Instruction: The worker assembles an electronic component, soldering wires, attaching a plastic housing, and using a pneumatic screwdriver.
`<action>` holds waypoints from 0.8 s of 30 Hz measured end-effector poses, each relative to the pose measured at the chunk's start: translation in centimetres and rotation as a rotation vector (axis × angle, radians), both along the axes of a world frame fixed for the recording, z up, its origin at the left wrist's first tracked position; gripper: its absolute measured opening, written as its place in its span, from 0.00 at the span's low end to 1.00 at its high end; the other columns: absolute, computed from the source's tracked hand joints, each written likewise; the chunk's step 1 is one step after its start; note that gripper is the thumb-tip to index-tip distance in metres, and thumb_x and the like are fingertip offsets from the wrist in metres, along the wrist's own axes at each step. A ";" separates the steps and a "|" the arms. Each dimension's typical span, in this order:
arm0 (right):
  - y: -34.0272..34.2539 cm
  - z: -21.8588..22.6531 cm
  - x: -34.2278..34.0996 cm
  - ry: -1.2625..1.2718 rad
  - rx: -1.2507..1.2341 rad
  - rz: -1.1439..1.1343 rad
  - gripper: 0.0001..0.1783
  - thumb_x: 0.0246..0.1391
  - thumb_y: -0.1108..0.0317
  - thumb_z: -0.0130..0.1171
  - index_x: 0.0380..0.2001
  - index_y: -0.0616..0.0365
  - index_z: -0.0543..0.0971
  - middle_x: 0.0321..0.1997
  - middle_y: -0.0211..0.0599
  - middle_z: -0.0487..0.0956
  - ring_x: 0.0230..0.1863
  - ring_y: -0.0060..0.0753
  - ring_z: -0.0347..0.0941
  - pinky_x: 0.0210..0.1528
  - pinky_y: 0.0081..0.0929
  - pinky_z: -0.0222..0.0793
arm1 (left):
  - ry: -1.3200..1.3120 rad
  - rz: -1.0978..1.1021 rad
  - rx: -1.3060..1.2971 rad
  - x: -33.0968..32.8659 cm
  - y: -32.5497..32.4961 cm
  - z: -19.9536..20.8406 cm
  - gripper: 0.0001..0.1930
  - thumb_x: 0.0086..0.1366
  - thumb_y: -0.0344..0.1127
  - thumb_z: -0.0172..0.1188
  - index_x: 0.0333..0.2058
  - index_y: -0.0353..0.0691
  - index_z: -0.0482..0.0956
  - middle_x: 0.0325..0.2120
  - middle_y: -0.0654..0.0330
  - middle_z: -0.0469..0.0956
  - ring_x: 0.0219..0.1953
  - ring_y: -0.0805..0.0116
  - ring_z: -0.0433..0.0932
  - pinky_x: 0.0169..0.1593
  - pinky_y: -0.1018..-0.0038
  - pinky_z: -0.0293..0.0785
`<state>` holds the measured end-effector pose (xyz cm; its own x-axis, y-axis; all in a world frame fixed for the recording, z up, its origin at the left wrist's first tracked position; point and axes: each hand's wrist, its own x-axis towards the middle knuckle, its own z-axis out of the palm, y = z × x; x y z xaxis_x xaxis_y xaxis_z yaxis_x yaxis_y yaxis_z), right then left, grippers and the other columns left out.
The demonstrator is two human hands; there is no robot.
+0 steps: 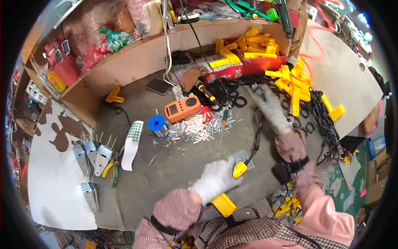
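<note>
My left hand (217, 179), in a pale grey glove, is closed around a yellow plastic housing (224, 204) just in front of my body. Its narrow end pokes out past my fingers, and a black cord (256, 141) runs from there up toward my right wrist. My right hand (267, 106), gloved too, reaches to the far side of the bench, among black rubber rings (240, 101) and dark cords. Its fingertips are smeared, so whether they grip anything is hidden.
An orange meter (183, 108), a blue solder spool (157, 126) and scattered white tubes (199, 128) lie mid-bench. Yellow housings (295, 85) pile at the right and in a red box (265, 63). A screwdriver (286, 20) hangs above. Metal-ended grey parts (103, 159) sit left.
</note>
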<state>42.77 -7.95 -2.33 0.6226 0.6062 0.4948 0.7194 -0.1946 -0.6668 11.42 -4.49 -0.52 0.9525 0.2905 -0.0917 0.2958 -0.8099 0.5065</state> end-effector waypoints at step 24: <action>0.8 -2.9 -6.6 -0.240 -0.644 0.147 0.13 0.57 0.66 0.54 0.36 0.68 0.75 0.42 0.64 0.77 0.42 0.60 0.79 0.45 0.52 0.75 | 0.108 0.110 0.550 8.2 9.4 -2.7 0.13 0.60 0.37 0.64 0.40 0.34 0.80 0.38 0.47 0.78 0.45 0.49 0.79 0.50 0.58 0.77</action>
